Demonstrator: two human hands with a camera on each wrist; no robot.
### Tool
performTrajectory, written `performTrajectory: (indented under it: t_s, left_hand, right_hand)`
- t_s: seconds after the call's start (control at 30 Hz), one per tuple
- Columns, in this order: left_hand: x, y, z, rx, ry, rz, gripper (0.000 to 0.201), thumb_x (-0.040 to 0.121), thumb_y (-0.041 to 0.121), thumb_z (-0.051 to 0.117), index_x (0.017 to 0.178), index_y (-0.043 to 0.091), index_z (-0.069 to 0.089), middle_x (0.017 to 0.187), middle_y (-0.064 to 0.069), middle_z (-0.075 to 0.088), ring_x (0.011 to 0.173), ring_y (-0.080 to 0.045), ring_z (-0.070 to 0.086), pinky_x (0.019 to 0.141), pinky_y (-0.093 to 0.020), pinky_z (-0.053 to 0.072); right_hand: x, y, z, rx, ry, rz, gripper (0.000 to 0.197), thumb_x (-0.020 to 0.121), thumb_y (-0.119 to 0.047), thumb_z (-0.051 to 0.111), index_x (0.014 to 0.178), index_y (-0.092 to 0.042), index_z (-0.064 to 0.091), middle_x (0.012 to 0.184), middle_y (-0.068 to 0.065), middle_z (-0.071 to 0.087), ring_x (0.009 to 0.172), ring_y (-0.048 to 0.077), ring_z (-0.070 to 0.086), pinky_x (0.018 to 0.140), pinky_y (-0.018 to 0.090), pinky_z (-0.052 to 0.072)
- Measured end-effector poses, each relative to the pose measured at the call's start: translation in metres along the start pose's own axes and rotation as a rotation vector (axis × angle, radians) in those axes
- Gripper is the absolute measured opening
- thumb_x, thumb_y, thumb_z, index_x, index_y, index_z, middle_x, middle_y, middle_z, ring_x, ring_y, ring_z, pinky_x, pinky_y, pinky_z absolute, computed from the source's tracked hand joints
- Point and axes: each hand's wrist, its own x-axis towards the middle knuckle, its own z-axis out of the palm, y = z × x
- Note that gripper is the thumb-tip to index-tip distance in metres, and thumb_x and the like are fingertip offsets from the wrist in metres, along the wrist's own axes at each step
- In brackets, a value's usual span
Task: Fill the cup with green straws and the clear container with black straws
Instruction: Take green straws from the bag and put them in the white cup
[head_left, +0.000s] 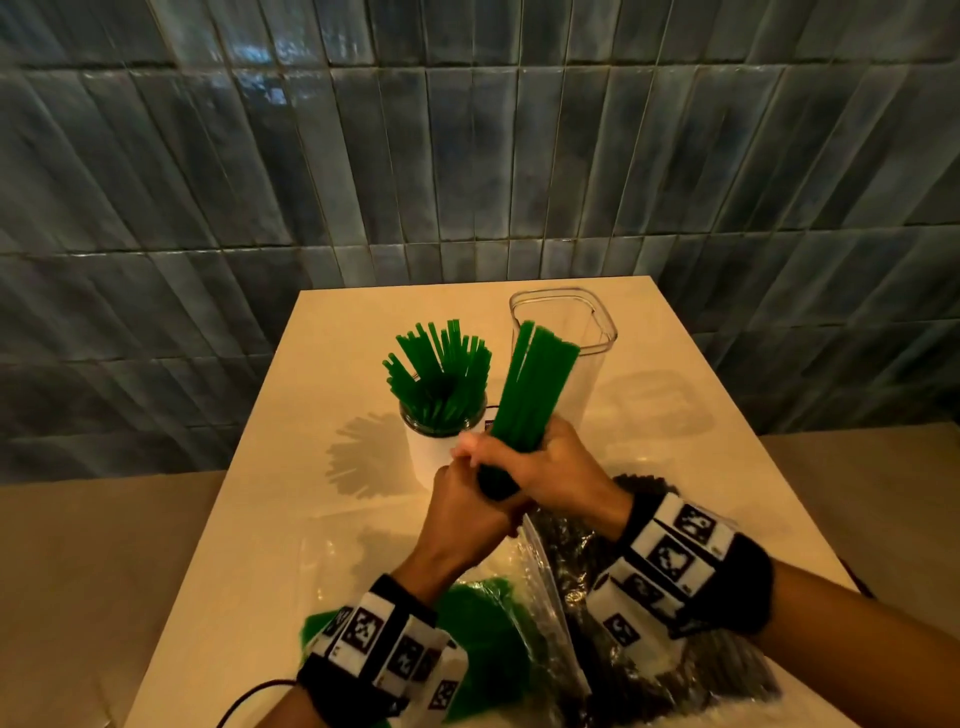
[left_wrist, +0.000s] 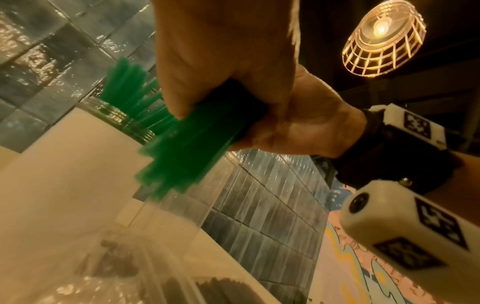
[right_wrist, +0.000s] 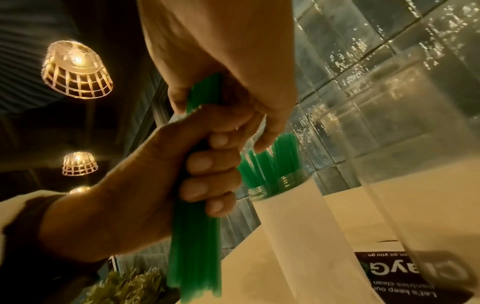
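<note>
Above the table's (head_left: 691, 415) middle, a bundle of green straws (head_left: 530, 387) stands tilted, its free ends leaning toward one o'clock, across the front of the clear container (head_left: 597, 358). Both hands meet at the bundle's lower end. The right hand (head_left: 558, 470) wraps its fingers round the straws from the three o'clock side; the left hand (head_left: 465, 499) grips the same bundle just below, at about seven o'clock from it, fingers curled tight, as the right wrist view shows plainly. The two hands touch each other.

At ten o'clock from the hands stands the white cup (head_left: 426, 452), just beside them, with more green straws (head_left: 439, 374) fanned out of its ridged clear rim. The container is tall, square-cornered, see-through plastic, and no straws show inside it.

Toward six o'clock lie two crinkled clear bags: one with green straws (head_left: 483, 634) under the left wrist, one with black straws (head_left: 571, 551) under the right wrist. The tabletop is smooth, pale and glossy; glazed blue-grey tiles (head_left: 311, 156) cover the wall behind. Each wrist wears a black band with white marker blocks.
</note>
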Motion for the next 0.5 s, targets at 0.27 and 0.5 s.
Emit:
performTrajectory:
  t_s: [0.27,0.5]
  left_hand:
    - [-0.001,-0.041,-0.029,0.295,0.403,0.333,0.101,0.053,0.065,0.077,0.133,0.025,0.032,0.135,-0.005,0.035,0.127,-0.017,0.037,0.101,-0.033,0.04]
    - [0.032,-0.068,-0.038,0.228,0.278,0.045,0.151,0.037,0.064,0.085,0.146,0.017,-0.008,0.147,0.009,0.012,0.136,-0.009,0.017,0.116,-0.04,0.018]
  right_hand:
    - [0.045,-0.027,-0.012,0.206,0.313,-0.045,0.03,0.092,-0.03,0.055,0.067,-0.014,0.062,0.061,0.003,0.067,0.068,0.028,0.069,0.074,0.04,0.058]
    - [0.08,-0.035,0.003,0.235,0.345,-0.104,0.026,0.092,-0.022,0.057,0.07,-0.008,0.059,0.058,0.003,0.064,0.051,0.018,0.064,0.06,0.03,0.058]
